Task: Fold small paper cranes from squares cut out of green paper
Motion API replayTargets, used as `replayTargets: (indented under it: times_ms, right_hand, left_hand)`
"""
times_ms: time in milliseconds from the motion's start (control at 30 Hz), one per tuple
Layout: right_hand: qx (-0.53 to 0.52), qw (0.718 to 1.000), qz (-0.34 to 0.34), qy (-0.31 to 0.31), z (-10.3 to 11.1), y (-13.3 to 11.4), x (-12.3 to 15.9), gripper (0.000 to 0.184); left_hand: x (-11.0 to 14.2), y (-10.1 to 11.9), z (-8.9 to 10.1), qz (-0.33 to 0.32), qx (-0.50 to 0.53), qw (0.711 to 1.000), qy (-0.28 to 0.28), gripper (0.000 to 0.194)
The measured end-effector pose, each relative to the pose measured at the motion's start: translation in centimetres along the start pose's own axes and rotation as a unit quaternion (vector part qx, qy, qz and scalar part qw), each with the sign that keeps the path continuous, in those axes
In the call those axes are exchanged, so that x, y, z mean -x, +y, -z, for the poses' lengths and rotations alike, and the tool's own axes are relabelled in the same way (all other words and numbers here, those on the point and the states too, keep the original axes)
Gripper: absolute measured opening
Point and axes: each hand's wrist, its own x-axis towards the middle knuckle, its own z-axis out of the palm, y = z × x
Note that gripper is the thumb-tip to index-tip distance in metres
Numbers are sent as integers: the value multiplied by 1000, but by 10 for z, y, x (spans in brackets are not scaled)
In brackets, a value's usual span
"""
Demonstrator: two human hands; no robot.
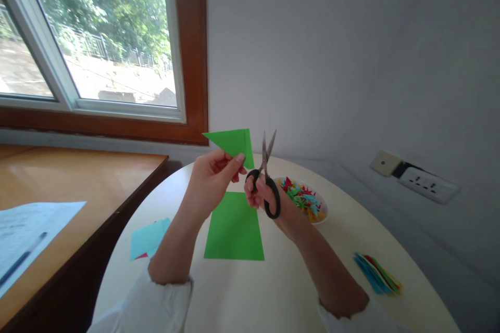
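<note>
My left hand (216,179) pinches a folded piece of green paper (230,141) between thumb and fingers, raised above the table. A crease line runs down near its right edge. In my right hand (260,192) is a pair of scissors (266,156) with black handles, fingers through the loops. The blades point up, slightly apart, just right of the folded paper and not touching it. Below both hands a green paper sheet (235,234) lies flat on the round white table (230,296); its upper part is partly hidden by my hands.
Behind my right wrist stands a white bowl (325,214) of colourful small paper pieces (307,199). Coloured paper strips (377,273) lie at the right, light blue paper (148,238) at the left. A wooden desk (117,177) holds a printed sheet (50,213) and a pen (23,257).
</note>
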Motion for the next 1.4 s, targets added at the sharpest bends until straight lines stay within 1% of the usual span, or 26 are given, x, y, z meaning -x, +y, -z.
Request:
replayTargets:
  times_ms: [67, 133, 300, 500, 800, 1100, 1400]
  right_hand:
    - [18, 999, -6, -35, -2, 4, 1, 49]
    - [42, 997, -8, -57, -4, 3, 2, 46]
    - [95, 992, -13, -81, -6, -9, 8, 43]
    - [113, 990, -23, -85, -8, -13, 8, 47]
    - [120, 988, -42, -85, -12, -15, 10, 44]
    - [120, 988, -56, -79, -15, -21, 10, 48]
    - [124, 987, -55, -80, -17, -20, 10, 44]
  left_hand:
    - [0, 1, 0, -10, 4, 1000, 8, 24]
    - [0, 0, 1, -21, 6, 1000, 16, 23]
    - [-1, -3, 4, -38, -2, 999, 33, 22]
    - [-1, -4, 3, -43, 14, 998, 45, 22]
    - [2, 0, -3, -45, -17, 997, 52, 22]
    - [3, -1, -4, -56, -39, 996, 63, 21]
    - [4, 0, -4, -71, -52, 994, 65, 20]
